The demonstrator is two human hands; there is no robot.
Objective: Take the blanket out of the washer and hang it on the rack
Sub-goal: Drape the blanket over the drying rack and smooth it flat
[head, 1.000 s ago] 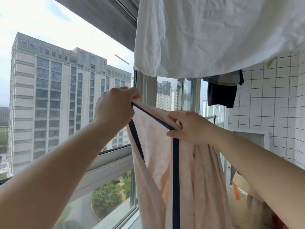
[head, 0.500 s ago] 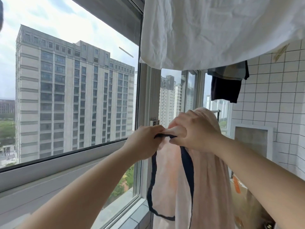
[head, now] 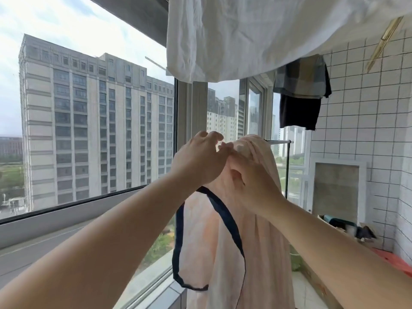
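A pale pink blanket [head: 256, 241] with a dark navy trim hangs draped over the metal rack bar [head: 279, 142] by the window. Its top is bunched where both hands meet. My left hand [head: 198, 161] is curled at the left of the bunch, and the navy edge runs out from under its palm in a hanging loop. My right hand [head: 249, 177] lies over the blanket's top, fingers curled round the fabric on the bar. The part of the bar under the blanket is hidden.
A large white sheet [head: 256, 34] hangs overhead, with a plaid cloth [head: 301, 79] and a dark garment [head: 298, 112] beyond it. Large windows [head: 89, 121] run along the left, a white tiled wall [head: 367, 121] on the right. Clutter [head: 347, 226] lies on the floor, far right.
Both hands have come together and risen with the blanket's navy edge to the top of the rack bar. The trim that was stretched between them now hangs in a loop.
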